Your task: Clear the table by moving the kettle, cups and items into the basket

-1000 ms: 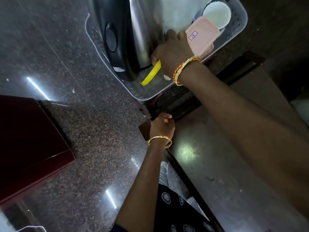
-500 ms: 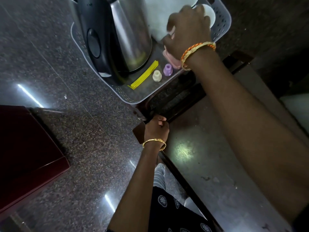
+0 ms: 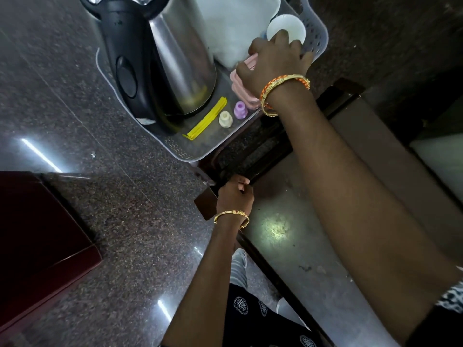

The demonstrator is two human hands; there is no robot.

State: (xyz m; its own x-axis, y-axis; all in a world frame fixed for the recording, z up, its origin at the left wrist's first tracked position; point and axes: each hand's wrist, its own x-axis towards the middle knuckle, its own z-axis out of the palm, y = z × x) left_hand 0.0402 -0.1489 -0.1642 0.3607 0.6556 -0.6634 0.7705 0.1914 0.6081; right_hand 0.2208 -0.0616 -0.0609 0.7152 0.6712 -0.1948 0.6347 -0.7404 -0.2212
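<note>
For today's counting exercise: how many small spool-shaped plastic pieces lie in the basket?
2. The cream piece lies on the basket floor beside the yellow strip; the purple piece lies right next to it, by the pink box. Others may be hidden behind the kettle.

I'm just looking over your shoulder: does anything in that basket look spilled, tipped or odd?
Nothing looks spilled or broken. The kettle stands upright in the basket, with the yellow strip and two small caps loose on its floor. The right hand rests on the pink box, which stands on edge.
</note>
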